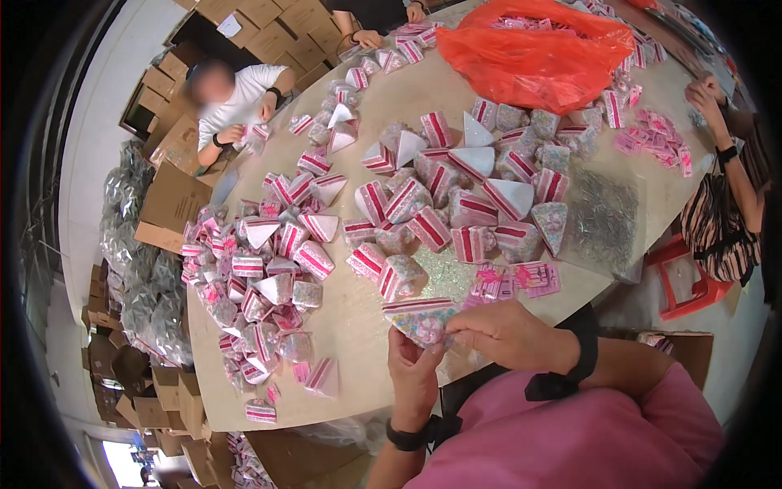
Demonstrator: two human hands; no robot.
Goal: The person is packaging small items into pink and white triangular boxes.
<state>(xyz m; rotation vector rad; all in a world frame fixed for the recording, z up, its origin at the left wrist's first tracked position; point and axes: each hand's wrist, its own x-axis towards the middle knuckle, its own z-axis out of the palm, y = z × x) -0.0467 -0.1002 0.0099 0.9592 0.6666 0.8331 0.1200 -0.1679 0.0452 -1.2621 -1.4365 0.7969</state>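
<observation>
A toy cake slice, white with a dark pink stripe and a side covered in pastel beads or sequins, is held up near the table's front edge. My left hand grips it from below, thumb and fingers closed around it. At its right end my right hand is pinched, fingertips against the beaded side; anything between them is too small to make out. Just beyond lies a patch of pale glittery pieces. Small pink printed cards lie beside it. To the right is a clear bag of thin, pin-like pieces.
Many more cake slices are heaped mid-table and at the left. A red plastic bag stands at the far side. Co-workers sit at the far left and right. Cardboard boxes line the left; a red stool is at the right.
</observation>
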